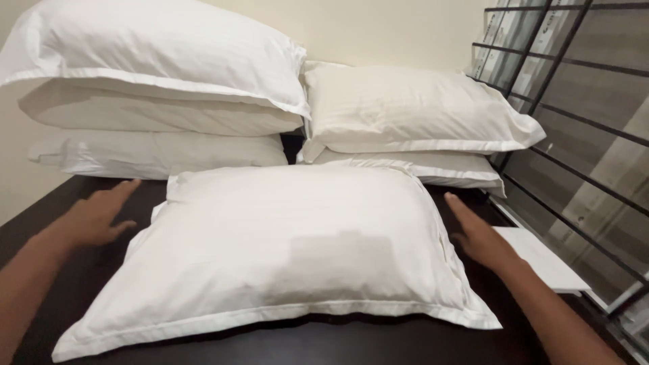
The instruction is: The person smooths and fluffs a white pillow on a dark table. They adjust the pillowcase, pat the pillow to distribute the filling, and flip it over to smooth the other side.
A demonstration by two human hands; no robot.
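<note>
A white pillow [284,250] in a striped case lies flat on a dark table [81,290] right in front of me. My left hand [94,216] rests open on the table just off the pillow's left edge, fingers spread. Against the pillow's right edge, my right hand [476,236] is held flat and open, fingers pointing away from me. Neither hand grips anything.
Behind the pillow stand two stacks of white pillows: a taller left stack [155,88] and a lower right stack [412,115]. A white flat sheet [541,260] lies at the table's right edge. A black metal grille [581,135] runs along the right side.
</note>
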